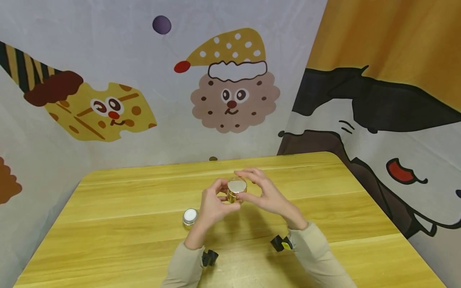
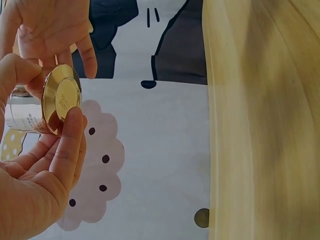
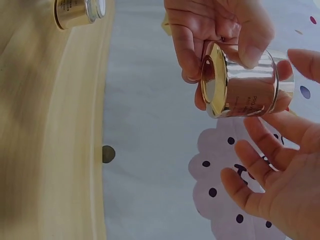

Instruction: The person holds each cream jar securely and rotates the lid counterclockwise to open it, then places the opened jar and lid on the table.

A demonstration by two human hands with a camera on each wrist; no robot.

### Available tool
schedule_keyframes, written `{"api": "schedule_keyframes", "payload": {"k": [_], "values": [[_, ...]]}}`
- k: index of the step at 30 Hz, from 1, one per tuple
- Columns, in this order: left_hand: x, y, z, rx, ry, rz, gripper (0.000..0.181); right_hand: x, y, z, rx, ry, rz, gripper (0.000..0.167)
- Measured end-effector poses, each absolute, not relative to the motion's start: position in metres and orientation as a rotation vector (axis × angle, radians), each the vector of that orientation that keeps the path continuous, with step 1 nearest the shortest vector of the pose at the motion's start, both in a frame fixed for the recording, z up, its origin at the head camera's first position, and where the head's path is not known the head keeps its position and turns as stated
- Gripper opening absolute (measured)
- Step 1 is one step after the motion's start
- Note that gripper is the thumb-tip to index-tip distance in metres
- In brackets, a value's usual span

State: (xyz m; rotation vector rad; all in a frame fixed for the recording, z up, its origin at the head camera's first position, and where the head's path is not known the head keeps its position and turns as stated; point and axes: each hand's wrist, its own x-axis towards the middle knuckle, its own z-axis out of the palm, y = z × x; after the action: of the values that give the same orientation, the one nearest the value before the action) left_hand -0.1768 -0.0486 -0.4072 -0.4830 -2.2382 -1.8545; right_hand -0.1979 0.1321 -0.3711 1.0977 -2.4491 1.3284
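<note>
A shiny gold cosmetic jar (image 1: 232, 196) with a pale top under a clear rim is held above the table in the head view. My left hand (image 1: 213, 206) grips its body from the left. In the left wrist view, a fingertip lies against the jar's gold base (image 2: 67, 100), which carries small print. My right hand (image 1: 266, 196) spans the jar's lid (image 3: 284, 85) between thumb and forefinger, its other fingers spread. A smaller gold jar (image 1: 188, 224) with a white-topped lid stands on the table, left of my left wrist.
The light wood-grain table (image 1: 126, 232) reaches back to a pale cloth backdrop (image 1: 173, 120) with cartoon prints. An orange and dark printed cloth (image 1: 389, 36) hangs at the right. Black camera mounts (image 1: 210, 258) sit at both wrists, near the tabletop.
</note>
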Motion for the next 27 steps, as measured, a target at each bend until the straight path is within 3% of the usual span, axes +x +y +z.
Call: {"api": "schedule_keyframes", "payload": {"k": [11,17,22,27], "values": [[-0.1759,-0.0483,-0.4049,-0.462,-2.237,-1.852,0.037,-0.1992,0.1312,-0.3734,0.970,-2.419,1.425,0.041],[-0.1753,-0.0471,-0.4046,-0.460,-2.231,-1.871,0.037,-0.1983,0.1342,-0.3720,1.120,-2.398,1.366,0.045],[-0.1760,-0.0468,-0.4055,-0.460,-2.241,-1.857,0.037,-0.1958,0.1315,-0.3711,1.024,-2.457,1.383,0.057],[-0.1760,-0.0471,-0.4056,-0.474,-2.245,-1.850,0.037,-0.1957,0.1278,-0.3739,0.920,-2.436,1.437,0.047]]}}
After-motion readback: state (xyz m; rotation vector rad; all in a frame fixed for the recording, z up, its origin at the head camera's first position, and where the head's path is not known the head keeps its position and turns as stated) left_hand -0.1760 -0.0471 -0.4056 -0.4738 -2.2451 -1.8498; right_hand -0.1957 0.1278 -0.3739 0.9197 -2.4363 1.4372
